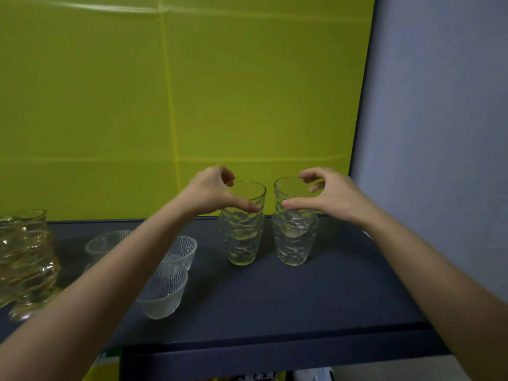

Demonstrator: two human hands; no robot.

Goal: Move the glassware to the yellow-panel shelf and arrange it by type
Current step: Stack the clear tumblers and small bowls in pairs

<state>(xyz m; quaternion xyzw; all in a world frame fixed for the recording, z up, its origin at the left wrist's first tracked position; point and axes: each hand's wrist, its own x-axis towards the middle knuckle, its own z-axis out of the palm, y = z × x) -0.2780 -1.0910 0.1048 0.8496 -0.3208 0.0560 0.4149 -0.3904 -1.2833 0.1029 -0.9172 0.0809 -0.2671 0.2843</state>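
Shelf (330, 292) work, placement step. Left grip (211, 192) pinches top glass of left stack (242, 237) beneath it, thumb in front, fingers over rim. Right grip (327, 198): thumb on right stack (294, 240) beneath it, fingers arched above rim, hold unclear. Judgement: release straight up; ribbed cups (165, 292) lie below left forearm.

Your view is dim and evenly lit, with only soft shadows. Pale glare streaks cross the top of the yellow panel (115, 8). The honeycomb tumblers (242, 243) catch soft highlights against the dark shelf (316, 292). Wide-angle bending curves the shelf's near edge, and the amber glass stack (26, 259) at left looks smeared.
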